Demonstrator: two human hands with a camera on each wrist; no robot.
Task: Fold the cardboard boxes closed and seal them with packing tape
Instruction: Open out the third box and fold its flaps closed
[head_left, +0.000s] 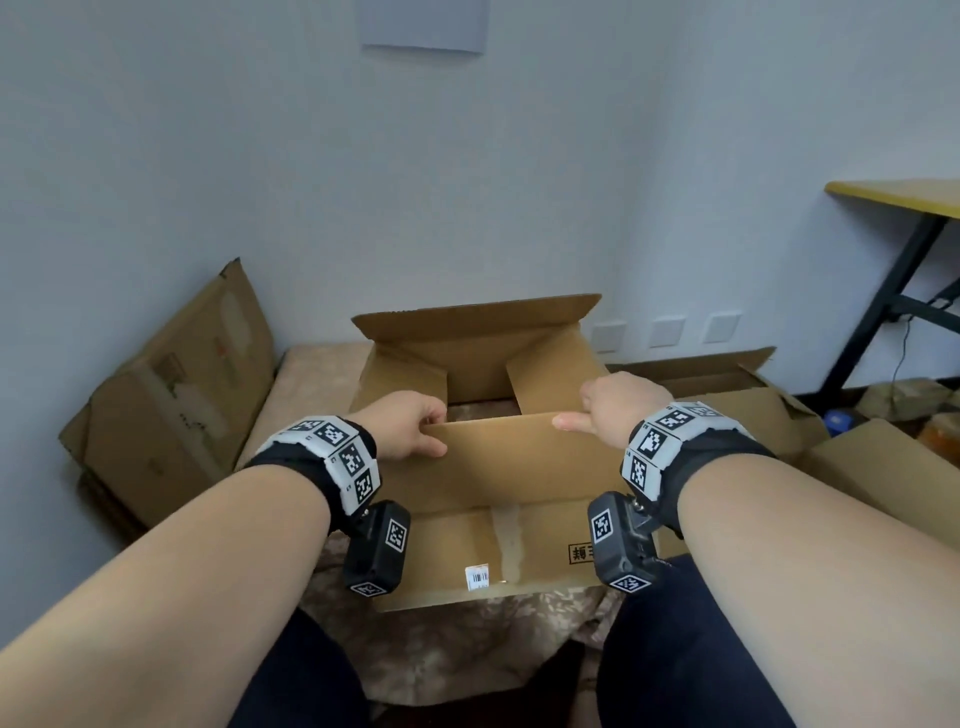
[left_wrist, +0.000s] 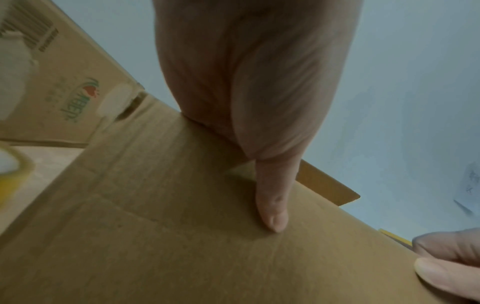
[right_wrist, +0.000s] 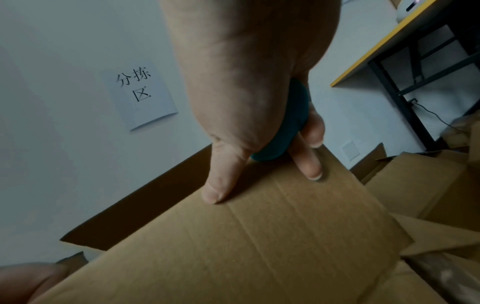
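Note:
An open cardboard box (head_left: 483, 551) stands on a patterned cloth in front of my knees. Its far flap (head_left: 467, 312) stands up and both side flaps (head_left: 405, 379) lie folded inward. My left hand (head_left: 434, 431) pinches the near flap (head_left: 519, 457) at its upper left edge, thumb (left_wrist: 272, 205) on the outer face. My right hand (head_left: 587, 415) lays its thumb (right_wrist: 218, 185) on the flap's right end, while its fingers curl round a teal object (right_wrist: 283, 131). A yellowish tape roll (left_wrist: 10, 174) shows blurred at the left.
Flattened cardboard (head_left: 171, 405) leans on the left wall. More open boxes (head_left: 753, 410) crowd the right, with a blue item (head_left: 839, 421) behind them. A yellow-topped table (head_left: 898, 197) on black legs stands at the far right. A paper sign (right_wrist: 140, 92) hangs on the wall.

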